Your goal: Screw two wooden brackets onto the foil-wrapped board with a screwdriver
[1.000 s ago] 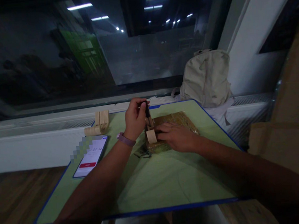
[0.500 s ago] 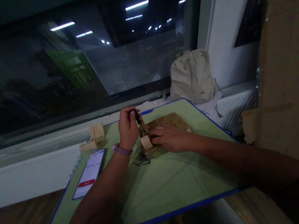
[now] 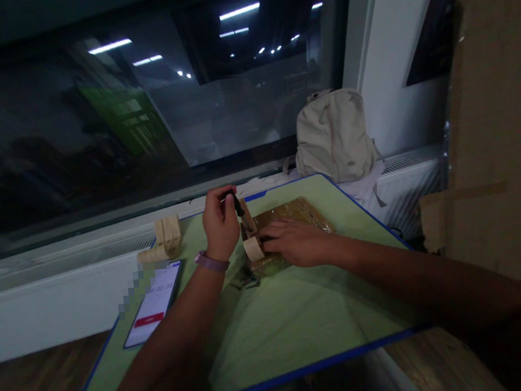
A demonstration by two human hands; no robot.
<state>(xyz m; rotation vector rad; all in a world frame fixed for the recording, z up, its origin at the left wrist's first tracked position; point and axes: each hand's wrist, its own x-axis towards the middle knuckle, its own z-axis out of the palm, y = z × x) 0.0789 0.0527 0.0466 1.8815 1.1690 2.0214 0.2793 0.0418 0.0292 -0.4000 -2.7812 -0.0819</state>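
My left hand (image 3: 221, 221) is closed round the dark handle of a screwdriver (image 3: 237, 204), whose shaft points down at a pale wooden piece (image 3: 253, 249) with a rounded end. My right hand (image 3: 291, 241) is closed on the right side of that wooden piece, its fingertips partly hidden. Beneath lies a flat brown package wrapped in clear film (image 3: 307, 213). Several small dark screws (image 3: 249, 281) lie by the package's near left corner. Where the screwdriver's tip meets the wood is too small to make out.
Stacked wooden pieces (image 3: 168, 236) stand at the table's left edge, above a phone (image 3: 154, 307) with a lit screen. The green table (image 3: 296, 333) has a blue rim. A beige backpack (image 3: 335, 136) leans by the window, and large cardboard (image 3: 498, 135) stands at right.
The screwdriver's handle has tilted a little to the left with my left hand. My right hand keeps its place on the wooden piece. The whole view has shifted slightly.
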